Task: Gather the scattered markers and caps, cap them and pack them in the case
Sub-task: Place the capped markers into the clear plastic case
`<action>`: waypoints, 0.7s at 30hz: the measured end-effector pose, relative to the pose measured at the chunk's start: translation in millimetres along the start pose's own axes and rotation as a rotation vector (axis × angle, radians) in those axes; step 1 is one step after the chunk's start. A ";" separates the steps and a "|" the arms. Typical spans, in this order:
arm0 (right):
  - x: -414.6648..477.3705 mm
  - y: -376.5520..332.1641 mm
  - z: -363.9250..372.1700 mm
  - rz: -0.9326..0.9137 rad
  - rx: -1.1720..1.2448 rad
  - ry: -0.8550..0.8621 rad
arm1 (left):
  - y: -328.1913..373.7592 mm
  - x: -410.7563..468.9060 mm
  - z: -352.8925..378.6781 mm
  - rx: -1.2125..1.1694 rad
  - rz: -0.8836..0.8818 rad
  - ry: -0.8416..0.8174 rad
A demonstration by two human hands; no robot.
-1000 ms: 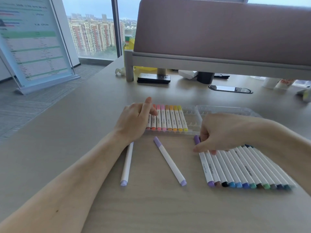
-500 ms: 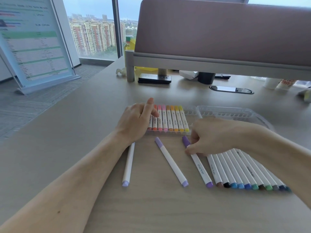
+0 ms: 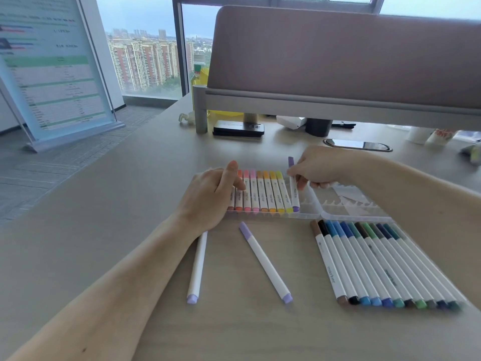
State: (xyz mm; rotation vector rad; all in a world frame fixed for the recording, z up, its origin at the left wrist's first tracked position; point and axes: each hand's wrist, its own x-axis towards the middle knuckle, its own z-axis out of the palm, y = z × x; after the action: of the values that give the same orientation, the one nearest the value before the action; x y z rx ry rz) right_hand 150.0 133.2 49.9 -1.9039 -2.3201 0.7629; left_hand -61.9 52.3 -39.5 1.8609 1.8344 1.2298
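The right hand's (image 3: 320, 170) thumb and fingers pinch a purple-capped marker (image 3: 294, 190) just above centre frame. The marker is tilted, its lower end set in the clear plastic case (image 3: 309, 205) just beside the yellow-green marker, its upper cap raised above the others. To the left, the left hand (image 3: 212, 195) rests on the case's left end, fingers loosely bent with their tips on the reddest of the packed markers (image 3: 263, 195) and thumb lifted clear; it grips nothing. That packed row runs from red through pink and orange to yellow, side by side. In front of the case, two loose lilac-capped markers lie apart on the pale desk (image 3: 117, 209), one (image 3: 197, 267) partly under the left wrist, the other (image 3: 264, 261) angled at lower centre. A touching row of capped markers (image 3: 385, 267), brown and black through blues and greens, fills the lower right. A padded desk divider (image 3: 338, 53) spans the upper right; a standing sign board (image 3: 52, 69) occupies the upper left.
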 end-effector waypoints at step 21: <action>3.5 26.5 5.7 -0.031 0.107 -0.067 | 3.0 -0.8 0.1 -0.003 0.020 -0.003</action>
State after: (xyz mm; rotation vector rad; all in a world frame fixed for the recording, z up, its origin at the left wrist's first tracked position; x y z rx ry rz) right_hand 171.3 137.7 33.4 -1.8213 -2.2896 0.9409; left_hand -59.6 51.1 -37.8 1.8826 1.8152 1.2350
